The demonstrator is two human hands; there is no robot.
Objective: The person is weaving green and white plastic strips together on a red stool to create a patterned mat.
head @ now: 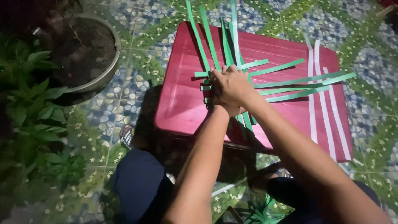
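Observation:
Both my hands press together on a crossing of green paper strips (286, 81) that lies on a red plastic table (182, 99). My right hand (233, 85) lies on top and covers most of my left hand (215, 103), of which only the wrist edge shows. Several green strips fan away from my hands toward the far edge and several run out to the right. The woven middle is hidden under my hands. Three white strips (323, 112) lie side by side near the table's right end.
A round grey pot (105, 72) with dark soil stands at the left on the patterned tile floor (124, 95). Leafy green plants (33, 112) fill the left edge. More green strips (259, 211) lie on the floor by my knees.

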